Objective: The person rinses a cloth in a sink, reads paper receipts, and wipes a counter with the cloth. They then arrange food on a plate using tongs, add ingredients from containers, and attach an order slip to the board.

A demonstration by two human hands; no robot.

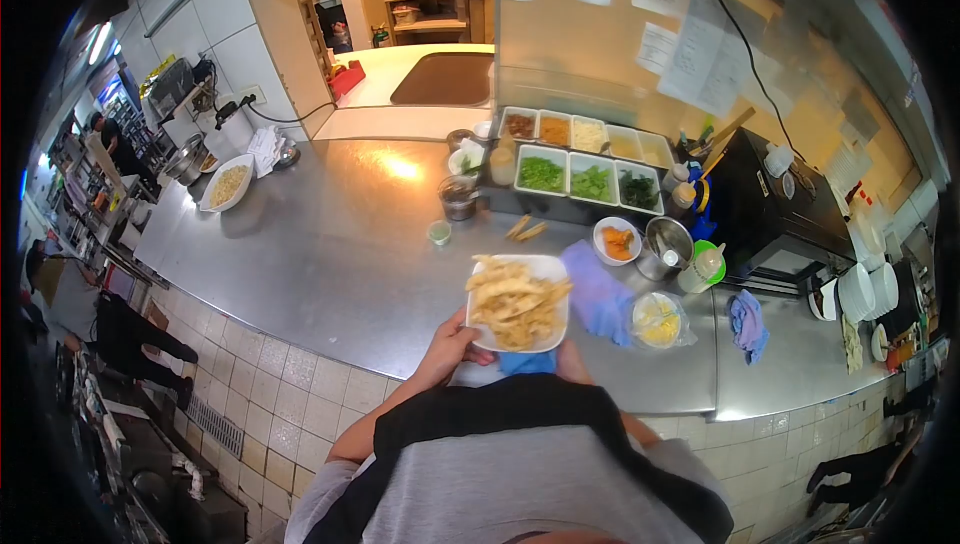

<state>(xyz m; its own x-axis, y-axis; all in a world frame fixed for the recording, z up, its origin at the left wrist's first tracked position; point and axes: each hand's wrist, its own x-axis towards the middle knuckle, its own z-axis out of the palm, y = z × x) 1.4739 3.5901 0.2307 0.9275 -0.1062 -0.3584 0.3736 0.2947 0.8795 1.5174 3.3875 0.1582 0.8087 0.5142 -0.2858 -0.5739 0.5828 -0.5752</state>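
A squarish white plate piled with golden fried strips is held in front of my body, over the front edge of the steel counter. My left hand is closed on the plate's lower left side. Close to its lower right corner is my right hand, its fingers hidden; whether it grips the plate or a cloth does not show. Just below the plate a blue cloth peeks out. Beyond the plate, two or three loose fried pieces lie on the counter near a small cup of green bits.
White trays of chopped greens and other toppings stand at the back. Right of the plate are a purple cloth, an orange-food bowl, a metal pot and a yellow-food bowl. An oval dish sits far left. People stand behind.
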